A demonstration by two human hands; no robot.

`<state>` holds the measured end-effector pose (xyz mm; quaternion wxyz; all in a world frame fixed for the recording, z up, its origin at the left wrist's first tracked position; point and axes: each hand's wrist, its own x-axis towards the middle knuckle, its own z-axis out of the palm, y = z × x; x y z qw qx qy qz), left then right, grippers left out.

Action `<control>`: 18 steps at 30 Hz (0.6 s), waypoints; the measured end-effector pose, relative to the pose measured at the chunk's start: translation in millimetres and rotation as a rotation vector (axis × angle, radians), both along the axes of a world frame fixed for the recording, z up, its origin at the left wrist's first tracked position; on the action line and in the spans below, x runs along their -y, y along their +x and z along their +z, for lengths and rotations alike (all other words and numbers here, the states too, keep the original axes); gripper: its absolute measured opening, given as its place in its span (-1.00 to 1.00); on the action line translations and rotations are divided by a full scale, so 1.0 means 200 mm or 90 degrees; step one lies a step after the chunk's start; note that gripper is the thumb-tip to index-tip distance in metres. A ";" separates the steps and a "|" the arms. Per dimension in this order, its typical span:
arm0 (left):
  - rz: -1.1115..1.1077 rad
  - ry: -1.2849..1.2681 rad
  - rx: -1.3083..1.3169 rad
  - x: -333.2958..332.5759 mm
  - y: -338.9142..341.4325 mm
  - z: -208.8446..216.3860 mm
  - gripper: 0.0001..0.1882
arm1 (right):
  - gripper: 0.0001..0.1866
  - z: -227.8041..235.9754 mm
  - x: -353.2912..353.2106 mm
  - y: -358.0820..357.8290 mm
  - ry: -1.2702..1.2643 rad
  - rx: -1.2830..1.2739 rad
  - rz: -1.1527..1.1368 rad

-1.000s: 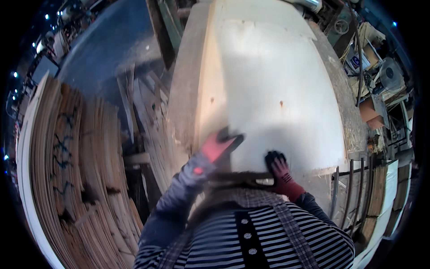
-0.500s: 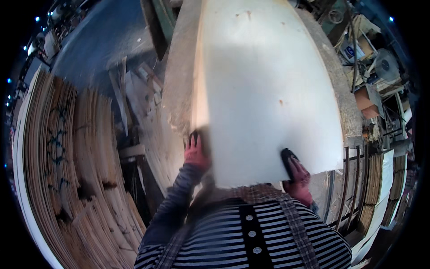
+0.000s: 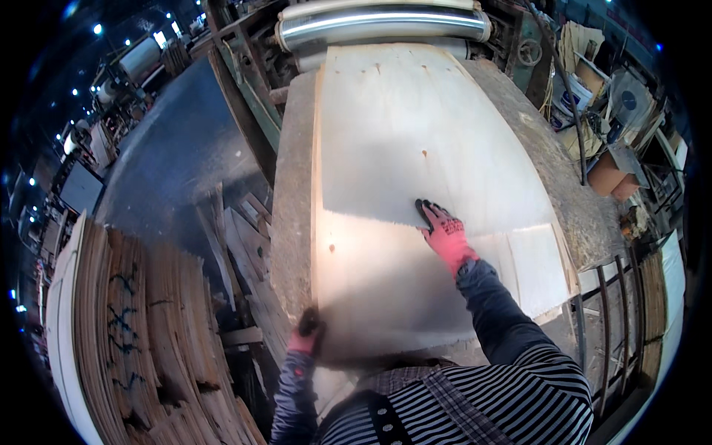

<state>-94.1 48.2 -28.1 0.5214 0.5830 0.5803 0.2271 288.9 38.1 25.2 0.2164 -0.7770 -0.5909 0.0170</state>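
Observation:
A pale wood veneer sheet lies over other veneer sheets, its far end close to a shiny metal roller. My right hand, in a pink and black glove, rests on the near edge of the upper sheet with its fingers stretched forward. By the near left corner of the lower sheets is my left hand, gloved alike. Its fingers touch the sheets' left edge; they look dark and blurred, so their grip cannot be made out.
A worn tabletop carries the sheets. Tall veneer stacks stand at the left, with loose wood strips between them and the table. At the right are metal bars, a cardboard box and a fan.
The upper sheet has slid away toward the roller, baring the sheets beneath. My right hand has reached forward onto its near edge; my left hand is nearer my body. The view has tilted up.

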 end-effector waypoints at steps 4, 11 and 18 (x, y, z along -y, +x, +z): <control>-0.011 -0.016 -0.150 0.02 -0.13 -0.26 -0.37 | -0.40 0.02 -0.37 0.13 0.051 -0.015 -0.024; -0.014 0.016 -0.077 0.02 -0.09 -0.25 -0.43 | -0.21 0.02 -0.26 -0.05 0.076 0.094 0.048; -0.089 -0.025 0.225 0.00 0.08 0.22 -0.57 | -0.07 -0.03 0.75 -0.40 -0.250 0.026 0.224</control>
